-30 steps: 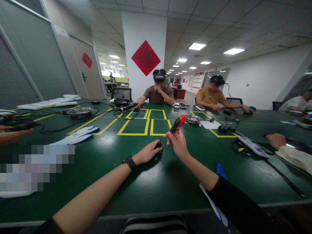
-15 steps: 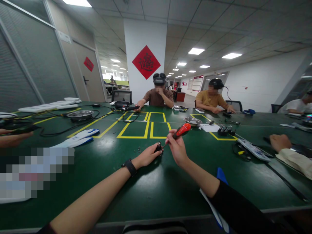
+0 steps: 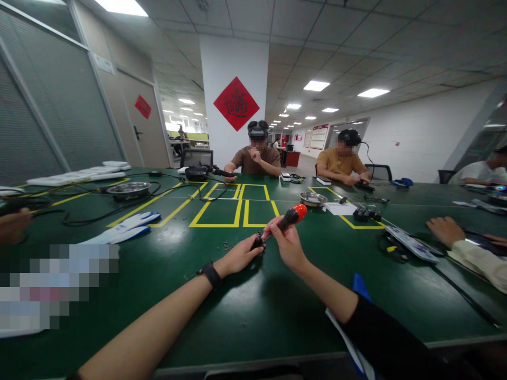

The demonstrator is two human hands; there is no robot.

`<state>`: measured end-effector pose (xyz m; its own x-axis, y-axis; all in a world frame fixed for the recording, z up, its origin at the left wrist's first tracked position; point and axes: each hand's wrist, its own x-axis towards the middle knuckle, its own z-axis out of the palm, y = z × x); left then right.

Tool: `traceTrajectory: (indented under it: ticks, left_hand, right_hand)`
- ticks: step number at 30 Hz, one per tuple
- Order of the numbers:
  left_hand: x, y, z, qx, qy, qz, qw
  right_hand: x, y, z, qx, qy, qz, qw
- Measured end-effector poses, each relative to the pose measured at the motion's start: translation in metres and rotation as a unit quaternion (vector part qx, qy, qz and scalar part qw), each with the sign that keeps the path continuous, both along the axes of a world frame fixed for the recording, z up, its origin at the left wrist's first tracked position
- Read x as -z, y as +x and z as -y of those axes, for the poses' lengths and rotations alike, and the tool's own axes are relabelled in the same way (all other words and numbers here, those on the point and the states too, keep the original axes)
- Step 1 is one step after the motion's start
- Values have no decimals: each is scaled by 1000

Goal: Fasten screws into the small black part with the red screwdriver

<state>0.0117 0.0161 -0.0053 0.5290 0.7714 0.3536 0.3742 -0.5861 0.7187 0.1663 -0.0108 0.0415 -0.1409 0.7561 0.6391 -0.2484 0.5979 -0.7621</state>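
Note:
My left hand (image 3: 240,255), with a dark band on the wrist, is closed around a small black part (image 3: 258,240) with a metallic top end. Its exact kind is too small to make out. In my right hand (image 3: 288,244) is a screwdriver (image 3: 293,215) with a red and black handle, tilted so the handle end points up and right. The fingers wrap round the lower handle, and the tip side meets the black part, though the contact itself is hidden. Several tiny screws (image 3: 225,245) lie on the green table (image 3: 245,327) just left of the part.
White and blue gloves (image 3: 132,224) lie to the left; another blue glove (image 3: 359,287) is under my right forearm. Metal bowls (image 3: 312,199), black adapters (image 3: 366,214), a power strip (image 3: 412,244) and cables surround the area. Co-workers (image 3: 259,158) sit across and at both sides.
The screwdriver handle has tipped slightly lower and turned in my right fingers. My left hand keeps its hold on the black part. A co-worker's hand at the right has opened out.

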Motion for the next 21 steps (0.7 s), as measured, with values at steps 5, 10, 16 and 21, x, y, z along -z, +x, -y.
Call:
traceTrajectory:
  ticks: [5, 10, 16, 21]
  left_hand:
    - [1, -1, -1, -1, -1, -4, 1000]
    - [2, -1, -2, -1, -2, -8, 1000]
    - [2, -2, -1, -9, -6, -7, 1000]
    - [0, -2, 1, -7, -10, -9, 1000]
  right_hand:
    - [3, -3, 2, -36, -28, -41, 998]
    - [-3, -1, 6, -20, -25, 1, 999]
    - [-4, -1, 2, 3, -37, -19, 999]
    - [3, 0, -5, -7, -66, -94, 993]
